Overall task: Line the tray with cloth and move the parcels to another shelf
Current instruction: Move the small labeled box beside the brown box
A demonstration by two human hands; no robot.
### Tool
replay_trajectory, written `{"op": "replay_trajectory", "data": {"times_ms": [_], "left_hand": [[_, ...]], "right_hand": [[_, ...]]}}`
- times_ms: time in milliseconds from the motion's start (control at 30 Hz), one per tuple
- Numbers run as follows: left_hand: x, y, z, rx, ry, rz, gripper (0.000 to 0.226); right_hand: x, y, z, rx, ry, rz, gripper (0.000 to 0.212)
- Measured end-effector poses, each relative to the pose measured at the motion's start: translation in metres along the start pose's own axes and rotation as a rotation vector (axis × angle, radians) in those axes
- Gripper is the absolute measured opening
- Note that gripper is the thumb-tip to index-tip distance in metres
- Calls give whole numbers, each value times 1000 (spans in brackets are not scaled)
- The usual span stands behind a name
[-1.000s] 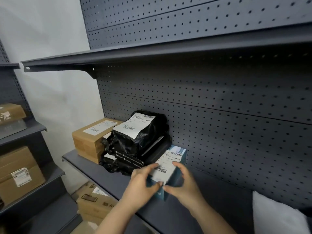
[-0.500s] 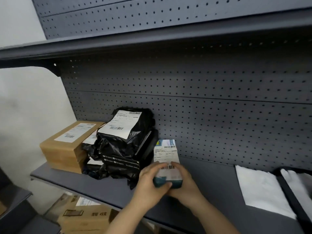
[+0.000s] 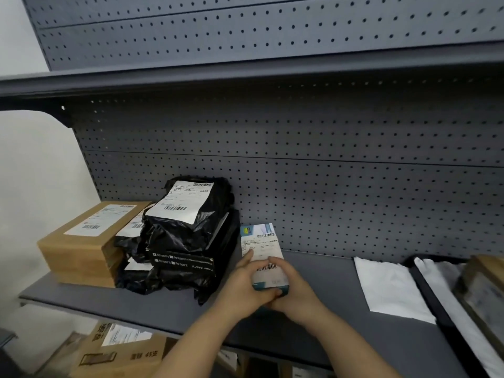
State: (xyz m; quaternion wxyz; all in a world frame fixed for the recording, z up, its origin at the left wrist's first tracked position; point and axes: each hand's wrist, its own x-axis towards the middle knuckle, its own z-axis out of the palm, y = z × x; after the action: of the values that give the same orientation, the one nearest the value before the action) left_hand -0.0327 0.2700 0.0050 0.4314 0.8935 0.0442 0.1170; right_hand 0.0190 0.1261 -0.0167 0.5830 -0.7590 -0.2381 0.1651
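A small teal-and-white labelled box lies on the grey shelf, right of the parcel stack. My left hand and my right hand both grip its near end. Left of it is a pile of black plastic-wrapped parcels with white shipping labels, then a brown carton. At the right edge a black tray lined with white cloth holds a brown parcel. More white cloth lies on the shelf beside the tray.
A perforated grey back panel runs behind the shelf, and another shelf overhangs above. Cardboard cartons sit below the shelf at lower left. A white wall is at the left.
The view has swung right, bringing the tray and cloth into sight. Both hands have laid the small box down flat on the shelf beside the black parcels and still hold it.
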Motion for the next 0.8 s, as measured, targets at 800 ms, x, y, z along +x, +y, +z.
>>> {"op": "replay_trajectory", "data": {"times_ms": [800], "left_hand": [[-37,216,94,-122,-149,466,58]], "right_hand": [[-197,-77,-172,-91,555,-135,78]]}}
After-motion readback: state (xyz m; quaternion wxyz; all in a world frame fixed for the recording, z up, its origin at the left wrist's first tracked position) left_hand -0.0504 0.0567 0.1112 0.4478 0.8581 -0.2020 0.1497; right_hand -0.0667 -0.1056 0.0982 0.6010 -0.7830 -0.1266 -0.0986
